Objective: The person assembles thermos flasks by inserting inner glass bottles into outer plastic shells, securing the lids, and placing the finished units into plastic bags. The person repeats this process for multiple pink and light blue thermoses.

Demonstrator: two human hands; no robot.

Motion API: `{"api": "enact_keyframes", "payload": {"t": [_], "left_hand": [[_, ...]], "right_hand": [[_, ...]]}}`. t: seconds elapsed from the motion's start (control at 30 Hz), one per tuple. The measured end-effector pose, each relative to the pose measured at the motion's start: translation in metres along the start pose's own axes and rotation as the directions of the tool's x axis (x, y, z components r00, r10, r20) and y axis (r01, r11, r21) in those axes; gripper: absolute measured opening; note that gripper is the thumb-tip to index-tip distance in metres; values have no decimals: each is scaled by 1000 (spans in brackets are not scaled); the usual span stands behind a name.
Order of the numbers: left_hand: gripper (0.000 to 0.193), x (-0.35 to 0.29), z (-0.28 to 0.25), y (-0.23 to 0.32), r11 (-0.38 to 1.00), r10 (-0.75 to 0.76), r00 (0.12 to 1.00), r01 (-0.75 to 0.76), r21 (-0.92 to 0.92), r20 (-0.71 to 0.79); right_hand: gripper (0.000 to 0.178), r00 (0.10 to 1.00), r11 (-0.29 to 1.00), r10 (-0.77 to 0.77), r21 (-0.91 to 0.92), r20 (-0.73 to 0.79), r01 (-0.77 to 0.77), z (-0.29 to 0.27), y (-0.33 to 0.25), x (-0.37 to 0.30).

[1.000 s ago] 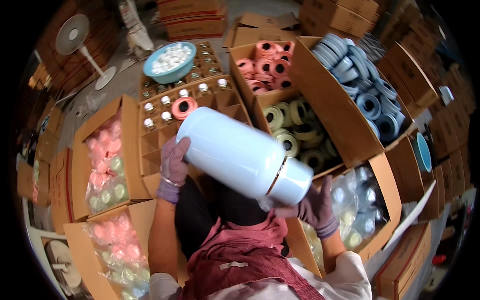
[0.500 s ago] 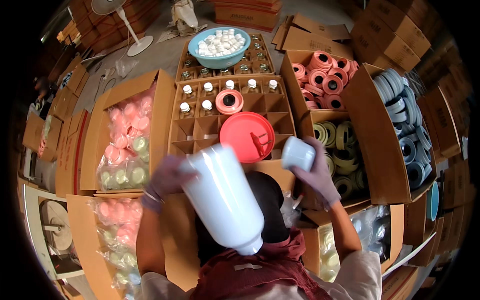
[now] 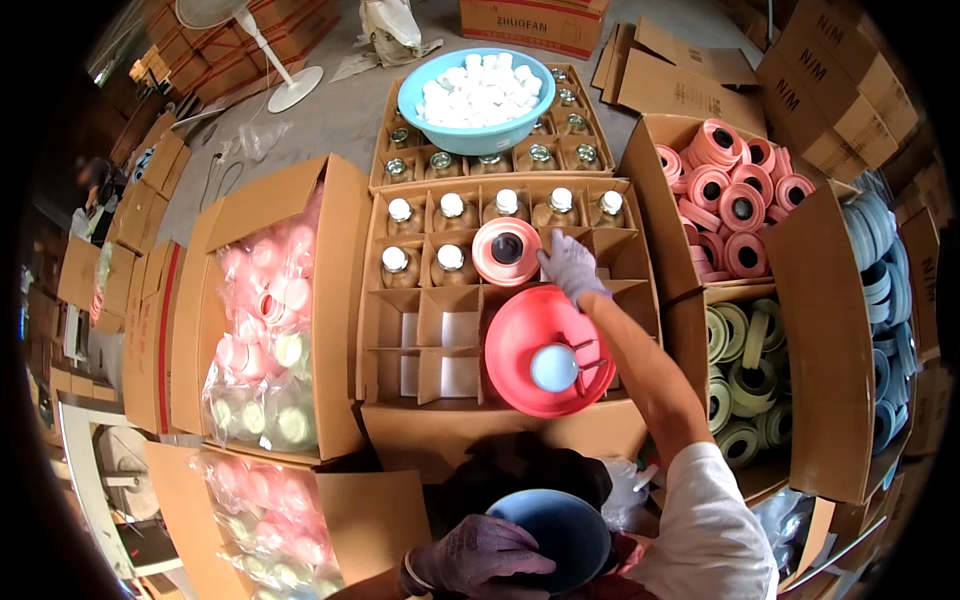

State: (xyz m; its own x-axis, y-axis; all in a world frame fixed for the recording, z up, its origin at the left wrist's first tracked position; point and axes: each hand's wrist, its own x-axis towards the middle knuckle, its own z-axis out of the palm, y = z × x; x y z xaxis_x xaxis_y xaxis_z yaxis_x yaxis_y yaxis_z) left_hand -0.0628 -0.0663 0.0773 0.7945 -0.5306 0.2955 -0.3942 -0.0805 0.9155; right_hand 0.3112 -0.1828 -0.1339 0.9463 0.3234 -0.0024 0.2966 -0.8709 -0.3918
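Note:
My left hand [image 3: 485, 560], in a purple glove, is closed on the wall of a hollow light-blue bottle-shaped shell [image 3: 570, 520] over my lap, its wide opening facing up. My gloved right hand [image 3: 572, 268] reaches over the divided carton, fingers stretched out at the right edge of a pink ring with a black centre [image 3: 505, 250]; nothing shows in them. Below it lies a round red plate [image 3: 510, 345] on the dividers. A light-blue cup-shaped cap [image 3: 553, 367] and a dark red pronged piece [image 3: 590, 343] lie on the plate.
White-capped glass bottles [image 3: 450, 262] stand in the carton's rear cells. Behind is a blue basin [image 3: 478, 135] of white caps. Cartons of pink rings [image 3: 742, 210], green rings [image 3: 745, 380] and blue rings [image 3: 880, 300] stand right; a carton of bagged pink and green parts [image 3: 265, 300] stands left.
My right hand has set the light-blue cap on the red plate and moved forward to the pink ring. My left hand has lowered the shell to my lap, turning its opening up.

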Motion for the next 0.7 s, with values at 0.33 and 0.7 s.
{"api": "enact_keyframes", "payload": {"t": [0.33, 0.7], "left_hand": [[22, 10, -21, -36, 992, -11, 984, -12, -126, -180], [20, 13, -29, -48, 980, 8, 985, -42, -193, -174]], "right_hand": [[39, 995, 959, -1, 283, 100, -28, 43, -39, 56], [55, 904, 969, -248, 75, 349, 237, 44, -37, 66]]}}
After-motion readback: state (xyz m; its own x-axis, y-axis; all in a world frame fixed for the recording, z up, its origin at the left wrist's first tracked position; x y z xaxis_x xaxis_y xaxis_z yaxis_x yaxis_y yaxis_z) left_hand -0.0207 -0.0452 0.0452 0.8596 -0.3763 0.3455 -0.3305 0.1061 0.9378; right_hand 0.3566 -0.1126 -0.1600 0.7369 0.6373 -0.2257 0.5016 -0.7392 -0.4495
